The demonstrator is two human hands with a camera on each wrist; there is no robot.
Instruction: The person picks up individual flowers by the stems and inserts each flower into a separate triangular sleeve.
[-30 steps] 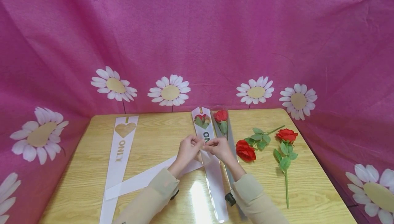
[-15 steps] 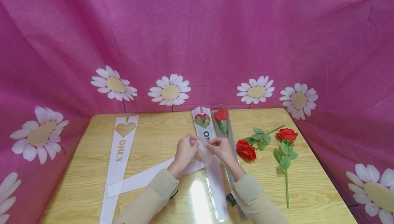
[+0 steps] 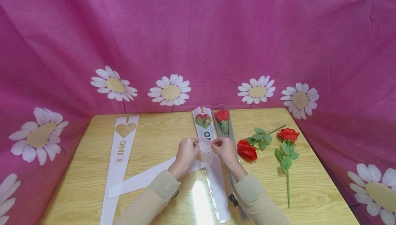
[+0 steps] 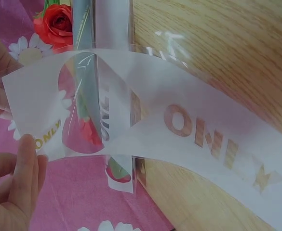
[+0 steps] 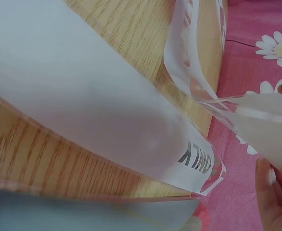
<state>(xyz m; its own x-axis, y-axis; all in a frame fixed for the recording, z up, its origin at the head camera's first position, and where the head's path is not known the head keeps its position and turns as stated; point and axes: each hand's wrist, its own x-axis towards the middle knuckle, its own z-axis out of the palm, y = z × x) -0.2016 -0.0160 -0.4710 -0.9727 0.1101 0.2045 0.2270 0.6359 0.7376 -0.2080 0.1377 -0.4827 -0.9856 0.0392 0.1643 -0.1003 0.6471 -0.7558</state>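
A white flower sleeve (image 3: 142,180) with a clear heart window runs from between my hands down to the left. My left hand (image 3: 186,153) pinches one corner of its wide end, and my right hand (image 3: 224,152) pinches the opposite corner. In the left wrist view the sleeve (image 4: 145,91) shows a small gold "ONLY" near its top edge and large cut-out letters below. Beneath the hands lies a white sleeve (image 3: 216,183) with a rose in its heart window. Beside it, a grey-backed sleeve (image 3: 230,135) holds another red rose (image 3: 221,115).
Another flat white "ONLY" sleeve (image 3: 116,170) lies at the left of the wooden table (image 3: 77,183). Two loose artificial roses lie at the right: one rose (image 3: 247,150) points left, the other rose (image 3: 288,135) has its stem toward me. A pink flowered cloth (image 3: 204,46) hangs behind.
My hands have moved slightly apart, and more of the sleeve's wide end shows stretched between the fingertips. The sleeve's narrow end has slid a little to the right. The roses stay put.
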